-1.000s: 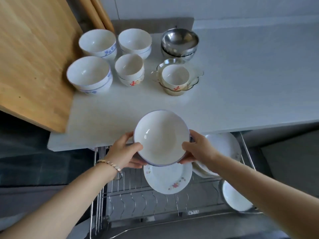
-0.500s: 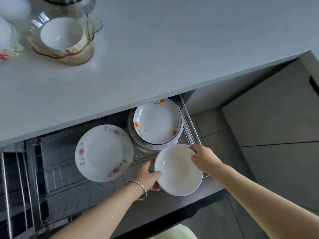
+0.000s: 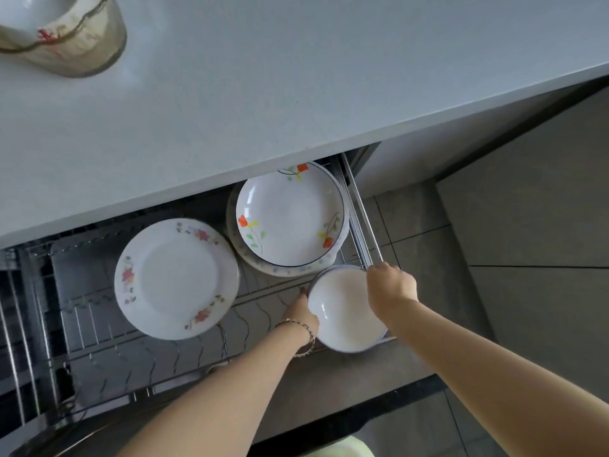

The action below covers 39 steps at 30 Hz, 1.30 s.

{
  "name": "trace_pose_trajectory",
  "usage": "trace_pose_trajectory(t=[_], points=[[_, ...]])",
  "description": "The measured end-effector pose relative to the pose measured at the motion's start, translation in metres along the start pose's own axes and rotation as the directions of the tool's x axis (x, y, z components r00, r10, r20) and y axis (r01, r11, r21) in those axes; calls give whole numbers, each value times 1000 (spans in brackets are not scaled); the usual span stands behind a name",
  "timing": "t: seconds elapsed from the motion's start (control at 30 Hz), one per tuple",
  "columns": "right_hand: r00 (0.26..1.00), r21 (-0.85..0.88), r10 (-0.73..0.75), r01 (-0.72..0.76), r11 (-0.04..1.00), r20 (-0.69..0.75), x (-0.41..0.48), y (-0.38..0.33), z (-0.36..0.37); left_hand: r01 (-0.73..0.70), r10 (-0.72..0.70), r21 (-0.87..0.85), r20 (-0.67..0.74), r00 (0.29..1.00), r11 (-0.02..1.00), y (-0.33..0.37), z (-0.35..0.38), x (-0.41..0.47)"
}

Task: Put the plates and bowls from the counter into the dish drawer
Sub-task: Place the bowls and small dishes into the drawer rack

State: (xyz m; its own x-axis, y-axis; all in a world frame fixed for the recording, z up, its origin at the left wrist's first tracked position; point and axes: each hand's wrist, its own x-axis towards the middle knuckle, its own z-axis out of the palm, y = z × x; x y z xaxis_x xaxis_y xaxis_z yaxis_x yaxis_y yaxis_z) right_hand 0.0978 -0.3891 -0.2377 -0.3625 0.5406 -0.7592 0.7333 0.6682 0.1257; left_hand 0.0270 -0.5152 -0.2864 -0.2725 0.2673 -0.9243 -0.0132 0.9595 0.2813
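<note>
Left hand (image 3: 301,312) and right hand (image 3: 391,286): fingers curled on opposite rims of a white bowl (image 3: 342,313), held at the front right corner of the open wire drawer (image 3: 361,212). Drawer contents: floral plate (image 3: 176,278) at left, stacked plates (image 3: 290,214) at back right. Counter (image 3: 296,77) above: glass bowl (image 3: 82,44), far left.

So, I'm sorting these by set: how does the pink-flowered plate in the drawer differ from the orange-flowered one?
The pink-flowered plate is flat with a wide rim; the orange-flowered plate is deeper with a dark line round its edge. The pink-flowered plate appears alone on the rack; the orange-flowered one sits on another plate. Both are white, round and face up.
</note>
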Motion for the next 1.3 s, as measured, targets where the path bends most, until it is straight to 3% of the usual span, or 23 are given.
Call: trace_pose_trajectory(t=[0.13, 0.23, 0.37, 0.43, 0.57, 0.7, 0.87, 1.0, 1.13, 1.3], points=[[989, -103, -128, 121, 987, -70, 7, -5, 3, 11, -8, -56, 49, 999, 998, 0, -1, 6], [969, -30, -219, 217, 976, -116, 17, -10, 8, 51, -21, -267, 114, 993, 962, -4, -4, 3], [981, 78, -182, 188, 979, -72, 24, -10, 6, 137, -26, -599, 189, 982, 789, -13, 6, 13], [982, 92, -177, 182, 979, -57, 25, -9, 6, 143, -25, -674, 181, 983, 725, -19, 14, 22], [987, 130, -146, 153, 980, -62, 27, -6, 6, 118, 10, -679, 182, 983, 725, -21, 13, 24], [993, 172, -94, 105, 980, -72, 21, -7, 9, 90, 33, -529, 219, 975, 844, -6, -3, 6], [978, 67, -175, 183, 981, -108, -4, -20, -9, -6, 12, -250, 22, 1000, 968, -3, -38, -23], [960, 200, -279, 268, 943, 33, -35, -49, -59, -111, 96, -88, -164, 982, 990, -12, -106, -68], [899, 274, -435, 410, 870, 38, -72, -97, -126, -215, 164, -128, -323, 932, 968, -21, -193, -121], [867, 371, -472, 497, 785, -163, -97, -182, -206, -340, 187, -190, -550, 814, 921, -37, -306, -164]])
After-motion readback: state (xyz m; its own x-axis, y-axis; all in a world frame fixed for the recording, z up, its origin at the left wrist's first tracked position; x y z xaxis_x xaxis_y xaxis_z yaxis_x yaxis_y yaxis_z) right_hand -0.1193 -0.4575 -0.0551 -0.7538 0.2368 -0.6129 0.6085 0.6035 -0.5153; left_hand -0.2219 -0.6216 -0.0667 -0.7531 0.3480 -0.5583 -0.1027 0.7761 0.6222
